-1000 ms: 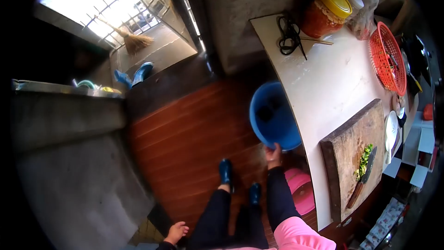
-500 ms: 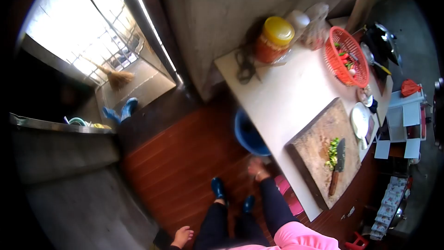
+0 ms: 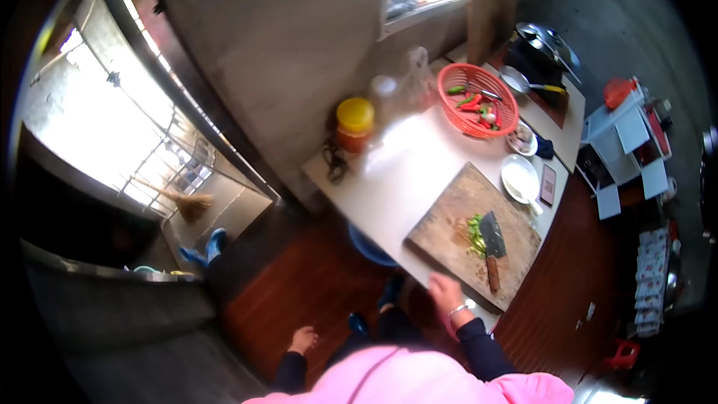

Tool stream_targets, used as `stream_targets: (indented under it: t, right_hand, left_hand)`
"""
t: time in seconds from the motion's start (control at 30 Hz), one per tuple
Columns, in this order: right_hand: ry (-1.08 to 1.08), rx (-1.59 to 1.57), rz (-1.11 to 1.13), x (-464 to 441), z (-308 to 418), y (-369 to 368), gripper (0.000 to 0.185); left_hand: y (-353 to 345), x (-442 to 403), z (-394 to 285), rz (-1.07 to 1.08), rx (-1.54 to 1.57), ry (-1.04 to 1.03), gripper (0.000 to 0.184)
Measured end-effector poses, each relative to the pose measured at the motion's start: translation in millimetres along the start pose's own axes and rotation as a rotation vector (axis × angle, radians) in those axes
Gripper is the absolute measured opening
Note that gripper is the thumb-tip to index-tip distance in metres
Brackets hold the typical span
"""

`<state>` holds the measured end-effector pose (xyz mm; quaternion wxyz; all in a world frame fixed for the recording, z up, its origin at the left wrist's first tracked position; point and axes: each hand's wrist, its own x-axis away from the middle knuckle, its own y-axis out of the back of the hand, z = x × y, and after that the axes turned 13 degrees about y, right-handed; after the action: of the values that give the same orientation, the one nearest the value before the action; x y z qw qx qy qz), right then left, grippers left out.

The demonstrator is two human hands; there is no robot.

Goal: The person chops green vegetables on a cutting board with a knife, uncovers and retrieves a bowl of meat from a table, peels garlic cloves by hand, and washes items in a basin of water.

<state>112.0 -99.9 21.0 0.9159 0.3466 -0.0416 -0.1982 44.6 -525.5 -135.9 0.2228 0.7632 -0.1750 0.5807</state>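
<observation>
My right hand [image 3: 446, 294] is at the front edge of the white table, just below the wooden chopping board [image 3: 441, 228]; its fingers look curled, but whether they hold anything is not clear. A cleaver [image 3: 492, 236] with a wooden handle lies on the board beside chopped green pieces [image 3: 476, 235]. Low over the floor on the left, my left hand [image 3: 303, 340] hangs with loosely bent fingers and nothing visible in it. Behind the board stands a red basket [image 3: 479, 129] with red and green peppers. A white bowl [image 3: 519, 176] sits right of the board, next to a phone [image 3: 548, 185].
A jar with a yellow lid [image 3: 354, 120] and black scissors [image 3: 334, 162] stand at the table's far left corner. Part of a blue basin [image 3: 369, 245] shows beneath the table. A broom [image 3: 192, 206] and blue boots [image 3: 216, 243] are by the doorway. A red stool [image 3: 622, 354] is at lower right.
The view has swung toward the table. My right hand has left the blue basin's rim and risen to the table's front edge. My left hand still hangs low.
</observation>
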Motion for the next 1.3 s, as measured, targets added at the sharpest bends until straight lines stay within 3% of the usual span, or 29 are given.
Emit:
stream_targets:
  t: [0.07, 0.13, 0.27, 0.33, 0.37, 0.43, 0.47, 0.5, 0.67, 0.73, 0.83, 0.97, 1.03, 1.07, 1.13, 1.3]
  right_hand:
    - [0.098, 0.128, -0.173, -12, -19, 35, 0.020]
    - [0.025, 0.242, -0.296, -21, -36, 65, 0.017]
    - [-0.060, 0.638, -0.278, -17, -71, 101, 0.037]
    - [-0.194, 0.633, -0.213, -16, -79, 110, 0.038]
    - [-0.321, 0.627, -0.129, -14, -83, 113, 0.039]
    - [-0.402, 0.576, -0.132, -16, -93, 116, 0.038]
    - [-0.469, 0.531, -0.127, -15, -98, 115, 0.038]
    - [-0.450, 0.537, -0.121, -14, -109, 110, 0.033]
    - [-0.421, 0.554, -0.280, -14, -87, 113, 0.036]
    - [-0.388, 0.529, -0.357, -12, -76, 107, 0.035]
    - [-0.479, 0.451, -0.451, -21, -57, 99, 0.036]
    - [-0.549, 0.448, -0.456, -27, -59, 74, 0.036]
    - [-0.580, 0.437, -0.442, -35, -38, 72, 0.035]
    - [-0.601, 0.420, -0.414, -40, -29, 72, 0.034]
    - [-0.612, 0.427, -0.382, -46, -29, 66, 0.033]
    - [-0.544, 0.462, -0.332, -59, -23, 60, 0.031]
  left_hand:
    - [1, 3, -28, -0.034, 0.005, -0.080, 0.035]
    - [-1, 17, -63, -0.067, -0.015, -0.076, 0.033]
    - [-4, 12, -106, -0.119, -0.173, -0.197, 0.032]
    - [-13, 12, -136, -0.091, -0.195, -0.229, 0.032]
    - [-19, 12, -153, -0.235, -0.439, -0.370, 0.033]
    - [-42, 45, -196, -0.291, -0.597, -0.579, 0.035]
    - [-56, 61, -220, -0.163, -0.493, -0.428, 0.032]
    - [-59, 24, -220, -0.201, -0.570, -0.574, 0.031]
    - [-113, 20, -287, -0.070, -0.579, -0.762, 0.030]
    - [-127, 21, -310, -0.085, -0.815, -1.065, 0.031]
    - [-152, 54, -349, 0.023, -0.902, -0.980, 0.031]
    - [-181, 73, -379, 0.085, -0.944, -1.025, 0.031]
    - [-195, 81, -393, 0.060, -0.950, -1.316, 0.030]
    - [-202, 79, -400, 0.076, -0.952, -1.317, 0.030]
    - [-216, 75, -404, 0.097, -0.995, -1.557, 0.036]
    - [-234, 79, -396, 0.018, -1.223, -1.451, 0.049]
